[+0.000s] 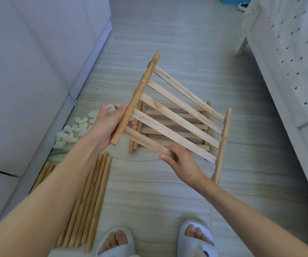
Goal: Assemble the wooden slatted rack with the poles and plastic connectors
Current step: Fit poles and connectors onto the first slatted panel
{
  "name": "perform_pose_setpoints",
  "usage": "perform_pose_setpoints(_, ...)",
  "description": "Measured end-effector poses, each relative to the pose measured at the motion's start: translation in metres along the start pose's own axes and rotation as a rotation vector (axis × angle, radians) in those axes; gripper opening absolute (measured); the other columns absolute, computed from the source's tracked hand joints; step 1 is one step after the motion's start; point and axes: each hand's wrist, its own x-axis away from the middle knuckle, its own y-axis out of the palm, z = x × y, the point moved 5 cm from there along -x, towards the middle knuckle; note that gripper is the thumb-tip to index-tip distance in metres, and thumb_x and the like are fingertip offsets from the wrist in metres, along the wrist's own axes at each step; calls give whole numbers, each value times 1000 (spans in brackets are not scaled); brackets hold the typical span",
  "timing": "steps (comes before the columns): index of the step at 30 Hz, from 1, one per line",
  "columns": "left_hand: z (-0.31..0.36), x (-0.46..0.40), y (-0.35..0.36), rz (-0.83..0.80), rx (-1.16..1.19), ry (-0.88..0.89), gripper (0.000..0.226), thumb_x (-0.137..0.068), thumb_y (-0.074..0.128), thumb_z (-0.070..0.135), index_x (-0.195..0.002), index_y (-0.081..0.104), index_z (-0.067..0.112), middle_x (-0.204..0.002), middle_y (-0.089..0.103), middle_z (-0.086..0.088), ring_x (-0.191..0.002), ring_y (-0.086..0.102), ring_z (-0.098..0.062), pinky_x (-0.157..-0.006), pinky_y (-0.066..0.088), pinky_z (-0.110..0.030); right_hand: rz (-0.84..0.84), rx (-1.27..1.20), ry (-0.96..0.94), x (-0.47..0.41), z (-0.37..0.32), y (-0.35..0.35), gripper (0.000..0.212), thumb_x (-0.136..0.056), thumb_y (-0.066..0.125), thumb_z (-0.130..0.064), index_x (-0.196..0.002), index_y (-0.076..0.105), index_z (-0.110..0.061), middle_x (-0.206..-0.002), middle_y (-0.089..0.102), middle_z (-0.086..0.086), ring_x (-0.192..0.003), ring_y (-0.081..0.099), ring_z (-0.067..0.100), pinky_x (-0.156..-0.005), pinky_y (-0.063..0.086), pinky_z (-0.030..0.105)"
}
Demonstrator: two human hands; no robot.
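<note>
You hold the slatted panel [175, 115] tilted above the floor: left hand [108, 125] grips its side rail plus a white connector [111, 107], right hand [179, 160] pinches the nearest slat. Light, stiff, joints probably fragile; grab rails, not slats. Poles [92, 197] lie left, stacked panels [170, 127] beneath.

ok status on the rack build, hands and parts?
Left hand grips slatted panel by its side rail, also pinching a white connector. Right hand holds nearest slat. More panels stacked below; poles, spare connectors on floor.
</note>
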Motion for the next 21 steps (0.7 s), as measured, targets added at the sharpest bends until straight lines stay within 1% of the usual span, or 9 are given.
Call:
perform_pose_setpoints(1,7,9,4,-3,-42,38,17,-98,49,18,-100,32,12,-71,59,-14,-51,62,-20,-66,56,-39,-5,1,-6,5,-4,-4,17,-91,59,-31,-89,57,-15,-71,43,-16,-69,41,9,-60,31,15)
perform_pose_setpoints(3,18,26,12,-5,-101,119,16,-100,45,16,-105,29,14,-73,60,-14,-49,63,-17,-66,56,-37,-4,6,-9,14,-11,-12,16,-91,59,-30,-86,54,-16,-68,43,-14,-64,40,3,-57,32,15)
perform_pose_setpoints(6,31,49,21,16,-169,232,14,-101,39,13,-109,29,17,-63,67,-1,-56,65,-17,-80,53,-45,-3,28,-14,27,-20,-20,17,-92,57,-33,-88,53,-17,-69,45,-11,-64,42,5,-56,31,20)
perform_pose_setpoints(8,36,63,26,25,-173,265,15,-100,39,11,-110,30,19,-60,66,4,-62,66,-20,-85,52,-47,-38,55,-15,33,-23,-21,15,-93,55,-35,-89,49,-22,-68,44,-13,-66,43,10,-59,32,25)
perform_pose_setpoints(11,39,78,36,-6,-144,282,16,-99,44,13,-101,35,26,-75,62,2,-63,68,-21,-78,56,-43,-92,134,-30,35,-22,-16,17,-93,53,-37,-90,49,-21,-69,45,-12,-70,44,15,-60,29,29)
perform_pose_setpoints(14,40,77,46,1,-182,336,14,-99,42,8,-106,36,18,-75,60,-1,-55,65,-9,-56,54,-22,-105,171,-23,24,-19,-6,25,-93,54,-37,-97,54,-13,-79,50,-5,-77,52,23,-66,37,35)
perform_pose_setpoints(16,42,68,52,-3,-259,373,18,-99,41,6,-114,36,15,-76,59,-3,-55,65,-4,-52,49,-14,-90,147,-16,12,-14,3,26,-92,56,-37,-94,55,-11,-77,50,-3,-78,55,25,-66,39,37)
perform_pose_setpoints(19,40,52,55,-36,-367,402,20,-98,43,8,-115,41,19,-74,61,-2,-57,66,-5,-54,50,-15,-59,149,7,-3,-7,14,30,-90,58,-38,-94,58,-8,-76,56,2,-79,59,27,-65,39,35)
perform_pose_setpoints(21,33,39,51,-20,-451,457,20,-97,47,13,-109,45,29,-76,62,-3,-64,67,-14,-62,55,-27,-31,156,12,-12,-3,22,34,-89,58,-41,-96,60,-7,-81,63,8,-81,61,28,-63,38,33)
